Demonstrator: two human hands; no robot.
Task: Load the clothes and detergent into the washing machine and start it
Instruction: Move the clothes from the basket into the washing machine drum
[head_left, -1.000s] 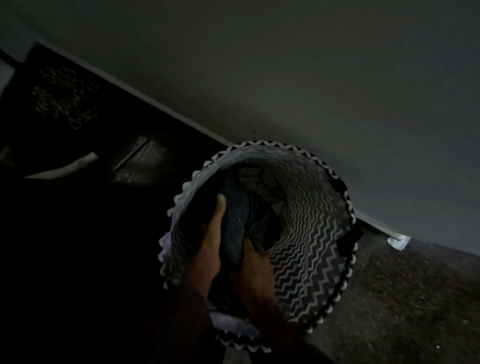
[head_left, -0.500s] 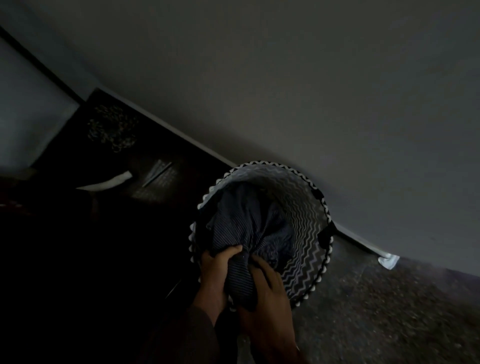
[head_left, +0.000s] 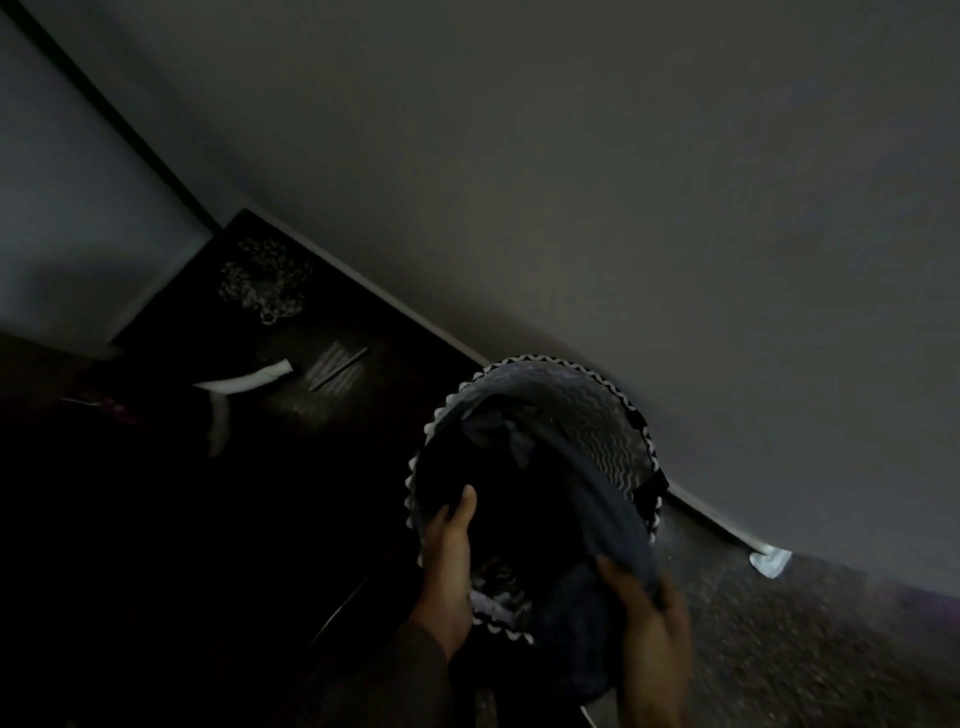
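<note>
Right hand (head_left: 652, 618) fingers gripped the cloth (head_left: 597, 499); left hand (head_left: 448, 540) clamped the basket (head_left: 613, 415) rim, I think. Best to lift slowly, basket pinned down.

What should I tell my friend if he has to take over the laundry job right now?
Left hand: gripping the near rim of the laundry basket, thumb inside.
Right hand: closed on a dark blue cloth, which stretches from the basket over the rim.
The basket stands on the floor by the wall. More dark clothes are inside.
Done: one piece partly out.
Left: everything else. No washing machine or detergent is in view; the room is very dark. Find the machine, load clothes, add detergent, start it.
</note>
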